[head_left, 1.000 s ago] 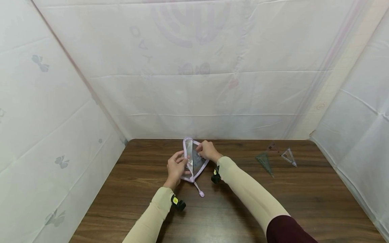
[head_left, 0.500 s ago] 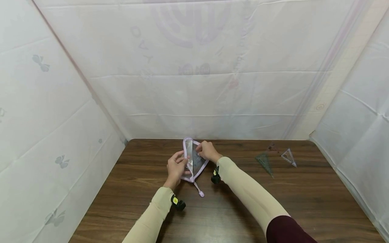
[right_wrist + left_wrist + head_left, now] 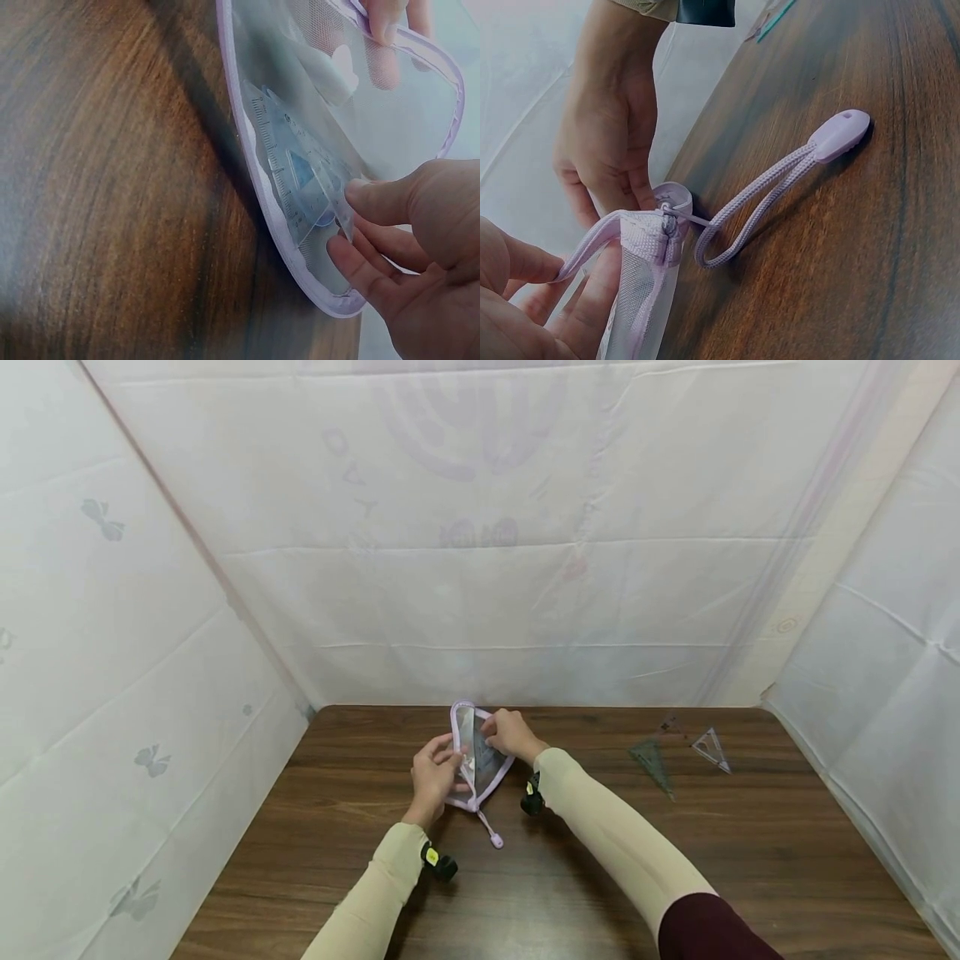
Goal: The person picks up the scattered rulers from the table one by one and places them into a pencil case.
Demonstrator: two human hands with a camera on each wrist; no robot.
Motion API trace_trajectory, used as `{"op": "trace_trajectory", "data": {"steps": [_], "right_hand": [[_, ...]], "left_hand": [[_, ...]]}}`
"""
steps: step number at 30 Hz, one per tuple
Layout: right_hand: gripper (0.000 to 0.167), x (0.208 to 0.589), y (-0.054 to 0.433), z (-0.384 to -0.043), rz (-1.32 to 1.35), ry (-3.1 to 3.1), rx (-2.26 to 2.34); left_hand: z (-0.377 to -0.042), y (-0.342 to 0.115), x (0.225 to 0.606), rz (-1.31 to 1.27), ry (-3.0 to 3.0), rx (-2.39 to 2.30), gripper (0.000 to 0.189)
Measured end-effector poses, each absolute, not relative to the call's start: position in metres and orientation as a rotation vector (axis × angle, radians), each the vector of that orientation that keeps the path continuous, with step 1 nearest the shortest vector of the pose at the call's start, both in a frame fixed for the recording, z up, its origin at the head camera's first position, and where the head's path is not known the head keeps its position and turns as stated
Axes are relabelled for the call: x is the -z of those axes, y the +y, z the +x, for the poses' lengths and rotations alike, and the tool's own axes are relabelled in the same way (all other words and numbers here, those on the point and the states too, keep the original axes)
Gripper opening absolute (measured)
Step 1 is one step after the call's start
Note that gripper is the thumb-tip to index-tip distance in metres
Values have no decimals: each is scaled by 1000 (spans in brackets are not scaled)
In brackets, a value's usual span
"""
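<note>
A zip pouch (image 3: 495, 789) of see-through mesh with lilac edging is held spread at the back of the table. My left hand (image 3: 432, 777) pinches its left edge between thumb and fingers, as the left wrist view shows. The right hand (image 3: 513, 735) reaches in at the opposite side, thumb and fingers pinching the corner of a clear set square (image 3: 289, 169) within the pouch. Ruler markings show along its edge, and a second clear piece overlaps it. A lilac cord pull (image 3: 840, 136) hangs from the zip end onto the wood.
To the right on the wooden table (image 3: 570, 893) lie a green set square (image 3: 652, 764), a clear set square (image 3: 711, 750) and a faint reddish transparent piece (image 3: 671, 724). White sheeting (image 3: 450, 593) encloses the back and both sides.
Both hands and the pouch stay almost in place; the right fingers shift only very slightly at the pouch. The pieces on the table stay put.
</note>
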State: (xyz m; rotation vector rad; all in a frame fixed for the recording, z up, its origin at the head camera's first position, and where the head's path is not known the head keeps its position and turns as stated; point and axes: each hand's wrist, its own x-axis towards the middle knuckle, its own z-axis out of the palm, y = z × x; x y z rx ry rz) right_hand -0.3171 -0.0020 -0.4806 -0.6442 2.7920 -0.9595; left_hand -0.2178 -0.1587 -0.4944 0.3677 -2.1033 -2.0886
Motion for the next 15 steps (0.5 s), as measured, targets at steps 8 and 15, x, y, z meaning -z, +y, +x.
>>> {"op": "trace_trajectory", "data": {"steps": [8, 15], "right_hand": [[22, 479, 0, -316, -637, 2796, 950], [23, 479, 0, -315, -631, 2809, 948]], "left_hand": [[-219, -160, 496, 377, -2105, 2088, 35], [-219, -159, 496, 383, -2107, 2089, 35]]}}
